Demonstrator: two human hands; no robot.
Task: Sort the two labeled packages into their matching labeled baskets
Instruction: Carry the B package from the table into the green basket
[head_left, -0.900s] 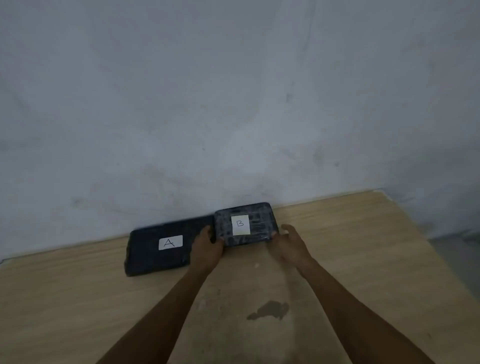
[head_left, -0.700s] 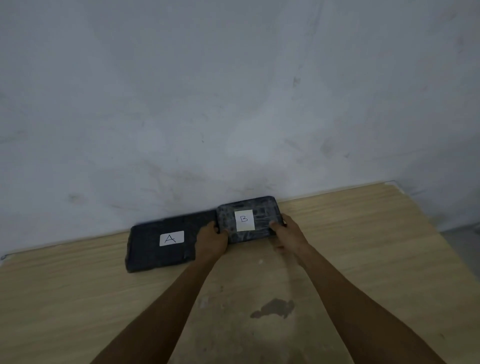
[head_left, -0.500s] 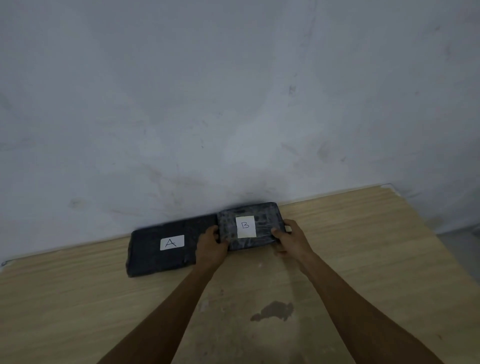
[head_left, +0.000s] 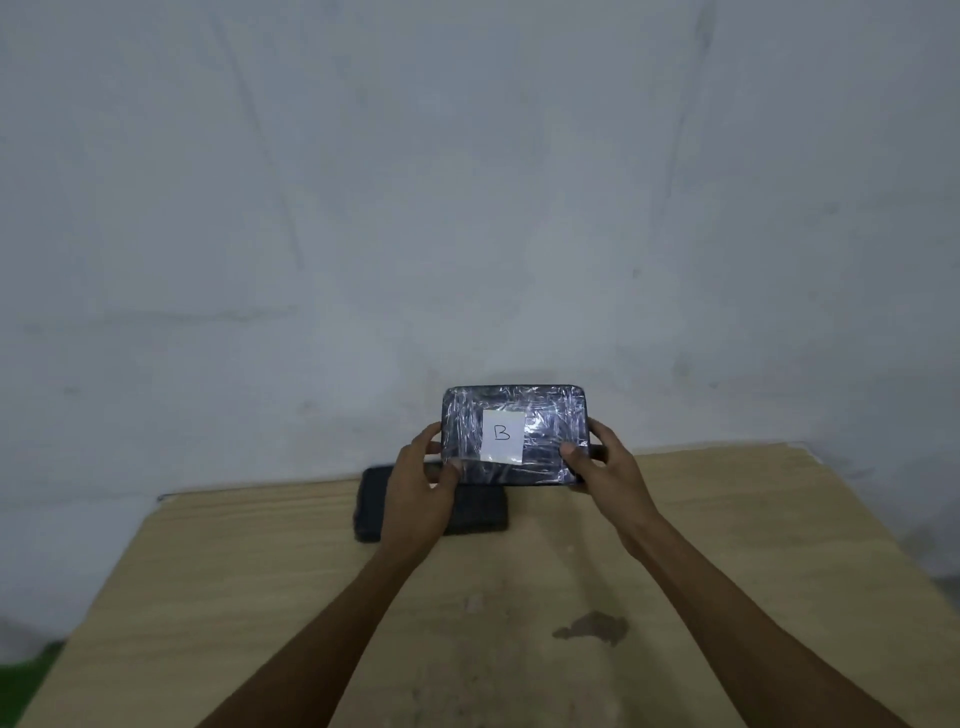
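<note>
The package marked B (head_left: 545, 436) is up in the air in front of me, its broad face tilted toward me so the white label (head_left: 502, 435) with the handwritten B reads upright. It is dark and wrapped in shiny, crinkled clear film. It sits between my two hands, clear of the table. My left hand (head_left: 420, 491) is closed on its left short end, thumb across the lower left corner of the front face and the other fingers curled behind. My right hand (head_left: 605, 467) is closed on the right short end, thumb pressed on the front near the lower right corner, fingers wrapped round the edge and back.

Below and a little to the left, the other dark package (head_left: 470, 512) lies flat on the table (head_left: 727, 545) near its far edge, close to the wall (head_left: 467, 182). My left hand and wrist cover its middle, so I cannot read its label. A dark stain (head_left: 592, 629) marks the pale wood nearer to me, between my forearms.
</note>
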